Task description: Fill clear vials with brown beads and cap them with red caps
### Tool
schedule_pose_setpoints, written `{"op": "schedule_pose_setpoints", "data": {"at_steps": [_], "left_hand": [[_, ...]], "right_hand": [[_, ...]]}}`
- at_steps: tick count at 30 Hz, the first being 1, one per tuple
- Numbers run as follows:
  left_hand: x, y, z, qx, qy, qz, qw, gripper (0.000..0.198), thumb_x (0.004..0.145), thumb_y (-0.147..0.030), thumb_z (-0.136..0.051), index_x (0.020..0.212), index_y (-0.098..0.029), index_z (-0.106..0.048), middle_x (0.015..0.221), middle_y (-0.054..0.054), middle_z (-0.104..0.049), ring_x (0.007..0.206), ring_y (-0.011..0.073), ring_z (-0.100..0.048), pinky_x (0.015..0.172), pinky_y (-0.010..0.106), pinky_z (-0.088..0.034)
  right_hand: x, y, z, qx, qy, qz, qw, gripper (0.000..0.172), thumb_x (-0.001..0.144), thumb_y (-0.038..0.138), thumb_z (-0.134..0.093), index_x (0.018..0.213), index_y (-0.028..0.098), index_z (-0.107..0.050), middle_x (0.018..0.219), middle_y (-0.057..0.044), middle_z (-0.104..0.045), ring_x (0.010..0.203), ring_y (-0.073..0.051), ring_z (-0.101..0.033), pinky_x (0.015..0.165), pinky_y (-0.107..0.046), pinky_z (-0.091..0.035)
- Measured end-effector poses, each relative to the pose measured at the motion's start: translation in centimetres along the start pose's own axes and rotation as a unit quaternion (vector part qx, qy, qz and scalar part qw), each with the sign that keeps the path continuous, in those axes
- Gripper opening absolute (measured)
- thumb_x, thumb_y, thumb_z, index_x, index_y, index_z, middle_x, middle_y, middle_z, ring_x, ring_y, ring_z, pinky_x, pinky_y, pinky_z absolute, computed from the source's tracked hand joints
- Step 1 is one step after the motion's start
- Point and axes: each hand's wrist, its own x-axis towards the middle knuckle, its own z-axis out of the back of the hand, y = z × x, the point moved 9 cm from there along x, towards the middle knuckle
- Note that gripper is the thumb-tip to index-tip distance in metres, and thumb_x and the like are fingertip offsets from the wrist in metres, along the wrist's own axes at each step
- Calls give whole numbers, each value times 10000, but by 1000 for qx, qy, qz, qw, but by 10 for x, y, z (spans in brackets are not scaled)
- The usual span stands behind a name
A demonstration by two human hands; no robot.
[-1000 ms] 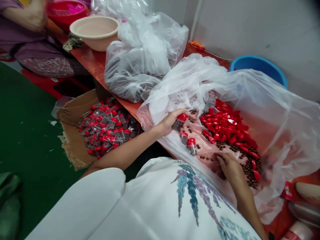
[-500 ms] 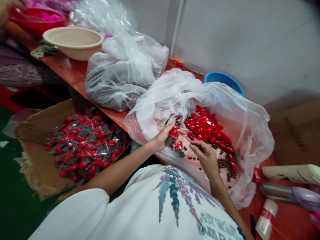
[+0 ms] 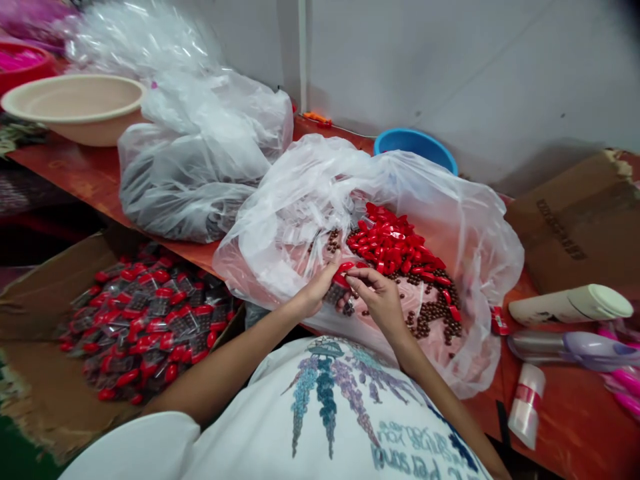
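My left hand (image 3: pixel 323 288) is closed around small clear containers with red caps (image 3: pixel 339 281), held over the front edge of an open plastic bag. The fingers of my right hand (image 3: pixel 376 297) are pinched at the red cap of one container, touching it beside my left hand. Behind my hands, a heap of red caps (image 3: pixel 395 243) lies in the bag, with brown beads (image 3: pixel 435 317) scattered around and to the right. Clear empty-looking pieces (image 3: pixel 305 223) lie at the bag's left side.
A cardboard box (image 3: pixel 35 380) full of red-capped containers (image 3: pixel 150 320) stands at the lower left. A tied plastic bag (image 3: pixel 200 160), a cream basin (image 3: pixel 75 110) and a blue basin (image 3: pixel 417 143) sit behind. Bottles (image 3: pixel 570 305) lie on the right of the red table (image 3: pixel 565 420).
My right hand has moved left onto the container's red cap, meeting my left hand. The view has shifted, so the surroundings at the back left appear farther left.
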Motion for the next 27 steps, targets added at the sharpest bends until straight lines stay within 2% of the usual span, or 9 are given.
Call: {"op": "schedule_pose_setpoints", "data": {"at_steps": [3, 6, 8, 11, 13, 15, 19, 24, 27], "left_hand": [[3, 3, 0, 4, -4, 15, 1000, 696, 757, -764, -342, 665, -135, -625, 456, 40, -548, 333, 112, -477, 340, 220, -363], [5, 0, 0, 6, -12, 15, 1000, 648, 776, -729, -376, 648, -141, -615, 460, 31, -541, 340, 111, -473, 340, 221, -363], [6, -6, -2, -18, -7, 6, 1000, 596, 786, -694, -414, 686, -144, -620, 475, 21, -546, 346, 110, -470, 337, 221, -361], [7, -16, -10, -77, 13, -5, 997, 486, 811, -615, -464, 815, -159, -631, 513, 6, -565, 381, 111, -494, 366, 213, -380], [8, -16, -13, -99, 13, 4, 995, 426, 824, -562, -487, 841, -160, -624, 530, 4, -571, 408, 110, -513, 399, 211, -406], [10, -13, -13, -104, -5, 8, 995, 385, 821, -521, -515, 801, -149, -613, 547, 9, -577, 435, 110, -530, 424, 212, -426], [12, -10, -12, -92, -46, -26, 994, 317, 802, -450, -560, 784, -137, -607, 549, 2, -570, 451, 106, -533, 433, 207, -430], [8, 0, -11, -81, -84, -44, 992, 334, 796, -381, -551, 1038, -156, -606, 513, -37, -535, 401, 89, -489, 386, 178, -369], [6, 2, -12, -76, -83, -63, 992, 436, 806, -389, -526, 1179, -164, -550, 517, -45, -532, 383, 85, -475, 382, 177, -367]], "right_hand": [[-1, 4, 3, -50, 29, 41, 997, 157, 845, 303, -579, 913, 234, -703, 949, -42, -693, 898, -196, -633, 832, -346, -500], [-2, 4, 3, -68, 61, 58, 994, 173, 876, 309, -543, 910, 235, -695, 954, -49, -677, 935, -196, -623, 856, -351, -490], [-4, 2, 6, -70, 53, 57, 994, 209, 872, 336, -551, 1028, 239, -652, 1053, -59, -652, 983, -202, -611, 860, -352, -494], [-8, 4, 9, -133, 42, 94, 986, 668, 771, 414, -669, 1353, 241, -391, 1324, -112, -487, 1159, -250, -519, 922, -395, -474], [-10, 9, 7, -219, 51, 138, 965, 897, 725, 441, -704, 1443, 225, -211, 1431, -138, -353, 1279, -288, -395, 1006, -448, -404], [-12, 11, 4, -299, 64, 167, 937, 884, 747, 446, -675, 1451, 220, -191, 1456, -138, -317, 1313, -303, -336, 1044, -482, -346], [-12, 13, 1, -374, 72, 216, 899, 745, 781, 451, -616, 1400, 174, -307, 1359, -159, -444, 1230, -311, -417, 1017, -483, -347], [-18, 12, -6, -404, 67, 283, 867, 662, 763, 477, -596, 1295, 117, -437, 1178, -186, -561, 1106, -320, -504, 945, -464, -394], [-21, 11, -9, -390, 68, 292, 870, 648, 762, 481, -601, 1269, 103, -460, 1133, -190, -582, 1076, -324, -522, 922, -476, -405]]}}
